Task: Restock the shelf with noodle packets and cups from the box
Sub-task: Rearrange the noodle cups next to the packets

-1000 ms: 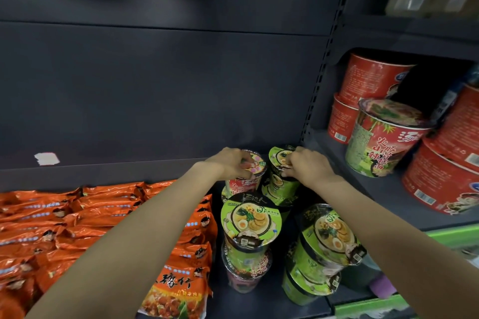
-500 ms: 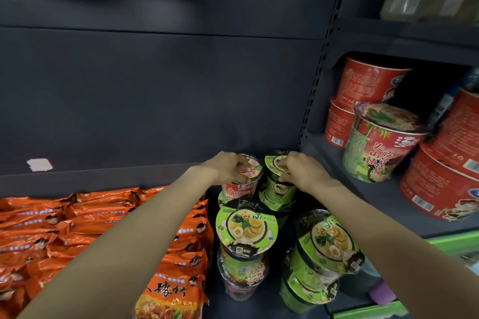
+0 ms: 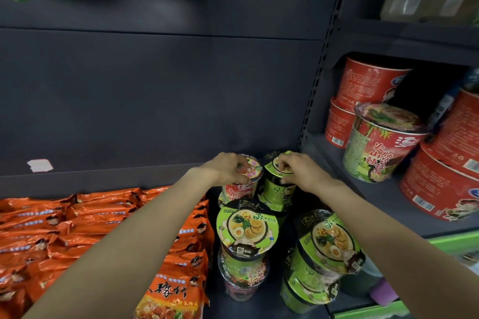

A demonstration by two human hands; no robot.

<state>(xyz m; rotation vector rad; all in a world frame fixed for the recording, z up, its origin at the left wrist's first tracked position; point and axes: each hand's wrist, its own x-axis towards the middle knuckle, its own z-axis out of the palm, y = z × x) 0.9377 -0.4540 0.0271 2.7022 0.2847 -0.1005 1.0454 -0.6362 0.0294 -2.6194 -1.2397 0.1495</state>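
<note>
Dark grey metal shelf (image 3: 259,308) is carrying noodle cups at its right end, beside orange noodle packets (image 3: 85,225). At the back, the left hand (image 3: 228,167) is closing over the lid of an upright red cup (image 3: 242,186), fingers curled around its rim. Just beside it, the right hand (image 3: 298,171) is gripping the lid of an upright green cup (image 3: 277,193). Both cups are standing directly beneath the hands, each stacked on another cup.

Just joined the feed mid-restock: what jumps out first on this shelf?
Both hands sit at the back of the shelf: the left hand grips a red-sided cup, the right hand a green cup. Orange noodle packets fill the left side, and big red bowls crowd the right bay.
</note>
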